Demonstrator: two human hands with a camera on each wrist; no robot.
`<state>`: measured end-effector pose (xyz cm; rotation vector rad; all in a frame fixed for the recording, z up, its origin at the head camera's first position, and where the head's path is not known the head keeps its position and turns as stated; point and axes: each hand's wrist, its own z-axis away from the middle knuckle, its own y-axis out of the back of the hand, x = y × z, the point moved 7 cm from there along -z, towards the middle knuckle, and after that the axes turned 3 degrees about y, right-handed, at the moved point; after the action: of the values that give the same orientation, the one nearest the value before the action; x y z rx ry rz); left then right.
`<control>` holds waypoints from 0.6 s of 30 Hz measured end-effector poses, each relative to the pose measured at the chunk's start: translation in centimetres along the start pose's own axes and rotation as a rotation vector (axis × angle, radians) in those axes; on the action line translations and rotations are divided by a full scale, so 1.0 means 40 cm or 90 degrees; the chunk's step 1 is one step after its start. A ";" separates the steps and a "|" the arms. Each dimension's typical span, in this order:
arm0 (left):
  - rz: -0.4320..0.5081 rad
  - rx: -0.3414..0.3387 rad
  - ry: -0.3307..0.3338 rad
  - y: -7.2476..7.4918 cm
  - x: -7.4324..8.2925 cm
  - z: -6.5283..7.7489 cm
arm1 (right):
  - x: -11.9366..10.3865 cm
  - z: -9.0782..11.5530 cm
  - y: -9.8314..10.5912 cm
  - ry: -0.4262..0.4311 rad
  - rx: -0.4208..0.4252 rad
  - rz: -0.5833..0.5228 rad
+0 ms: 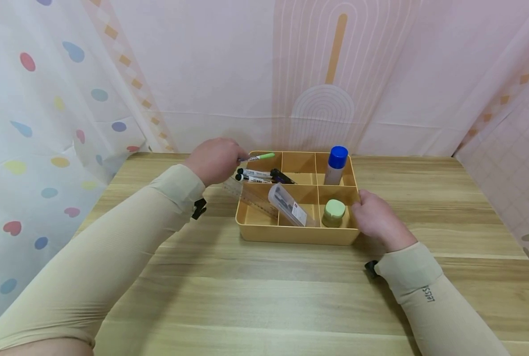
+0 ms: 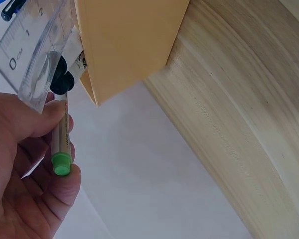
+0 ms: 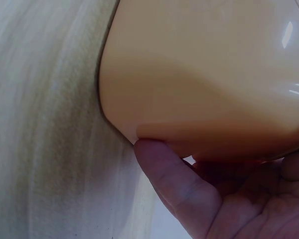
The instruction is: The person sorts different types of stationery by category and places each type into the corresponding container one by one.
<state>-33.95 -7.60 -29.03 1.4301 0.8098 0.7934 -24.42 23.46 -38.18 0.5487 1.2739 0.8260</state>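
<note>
My left hand (image 1: pixel 215 160) pinches a green-ended marker pen (image 1: pixel 264 156) above the back-left compartment of a yellow divided organizer box (image 1: pixel 297 235). The left wrist view shows the pen's green end (image 2: pixel 61 164) between thumb and fingers. Black-capped white markers (image 1: pixel 256 173) and a black item (image 1: pixel 282 176) lean in that compartment, near the hand. A clear ruler (image 1: pixel 259 202) slants out of the front-left compartment. My right hand (image 1: pixel 377 216) grips the box's right side; in the right wrist view its thumb (image 3: pixel 169 172) presses the outer wall, the other fingers partly hidden.
A blue-capped glue stick (image 1: pixel 334 174) stands in the back-right compartment. A clear plastic case (image 1: pixel 293 207) leans in the front middle one, and a small green-lidded jar (image 1: pixel 334 212) sits front right. The wooden table (image 1: pixel 273 291) ends at a patterned curtain (image 1: pixel 219 74) behind.
</note>
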 end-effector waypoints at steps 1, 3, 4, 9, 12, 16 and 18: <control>0.001 -0.005 0.002 -0.001 0.000 -0.001 | 0.001 -0.001 -0.001 -0.002 -0.001 -0.001; 0.001 -0.010 0.003 -0.002 0.002 -0.003 | 0.001 0.000 -0.003 -0.005 -0.004 -0.003; 0.000 -0.011 0.002 -0.002 0.003 -0.003 | 0.002 0.000 -0.004 -0.006 -0.005 -0.004; -0.001 -0.019 -0.003 -0.005 0.008 -0.007 | 0.003 0.000 -0.006 -0.008 -0.005 -0.009; -0.003 -0.026 -0.002 -0.009 0.009 -0.011 | 0.002 -0.001 -0.004 -0.008 -0.004 -0.009; -0.006 -0.031 -0.003 -0.011 0.012 -0.017 | 0.003 -0.001 -0.002 -0.009 -0.004 -0.009; -0.011 -0.033 -0.003 -0.011 0.015 -0.018 | 0.003 -0.001 -0.002 -0.008 -0.003 -0.009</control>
<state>-34.27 -6.71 -29.46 1.3761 0.7911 0.7915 -24.42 23.50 -38.31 0.5401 1.2631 0.8127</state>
